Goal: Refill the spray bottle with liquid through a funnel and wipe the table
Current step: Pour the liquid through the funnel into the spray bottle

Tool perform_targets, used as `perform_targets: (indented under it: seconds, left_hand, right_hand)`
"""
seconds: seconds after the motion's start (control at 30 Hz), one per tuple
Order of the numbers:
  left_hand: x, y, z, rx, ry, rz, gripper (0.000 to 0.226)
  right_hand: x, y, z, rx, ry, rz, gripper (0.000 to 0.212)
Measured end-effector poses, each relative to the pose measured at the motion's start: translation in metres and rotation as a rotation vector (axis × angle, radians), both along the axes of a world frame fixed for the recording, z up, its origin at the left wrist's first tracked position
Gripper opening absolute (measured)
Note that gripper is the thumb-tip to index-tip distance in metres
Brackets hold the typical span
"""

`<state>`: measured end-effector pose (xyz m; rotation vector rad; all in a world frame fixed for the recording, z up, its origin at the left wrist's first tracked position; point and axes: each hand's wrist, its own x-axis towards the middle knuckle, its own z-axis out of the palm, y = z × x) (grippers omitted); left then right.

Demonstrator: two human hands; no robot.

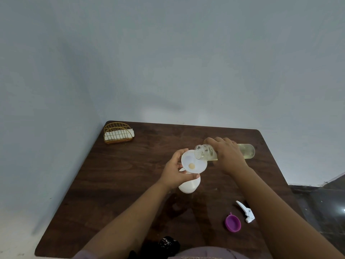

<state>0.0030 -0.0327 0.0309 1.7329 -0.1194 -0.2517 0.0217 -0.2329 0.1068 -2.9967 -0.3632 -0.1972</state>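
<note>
Left hand [174, 170] grips white funnel [194, 161] seated in spray bottle [189, 184] at table centre. Right hand [227, 156] grips clear refill bottle [205, 152], long axis 3-to-9 o'clock, mouth over funnel's 1 o'clock rim.

A gold wire holder [118, 133] with white napkins [119, 135] is sitting at the far left corner of my table. A black patterned thing [167, 244] is lying at the near edge, close to me.

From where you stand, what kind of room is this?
Probably a plain room at home or a small eatery, though that's a guess: a dark wooden table pushed into a corner of bare pale walls, with a gold wire napkin holder on it.
</note>
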Motion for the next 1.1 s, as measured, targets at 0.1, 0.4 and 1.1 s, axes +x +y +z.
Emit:
perform_targets:
  seconds: [0.1,0.4,1.1]
  left_hand:
    - [0.0000,0.0001,0.0002,0.000,0.003,0.000,0.083]
    - [0.0002,-0.0011,0.0012,0.019,-0.010,0.003,0.084]
    - [-0.0011,-0.0001,0.0019,0.037,-0.015,-0.001,0.085]
  right_hand:
    - [-0.0006,0.0001,-0.0005,0.004,0.000,0.004,0.052]
    - [-0.0025,0.0000,0.0009,0.001,0.005,0.003,0.052]
    - [-0.0032,0.0008,0.0028,-0.007,0.004,0.004,0.051]
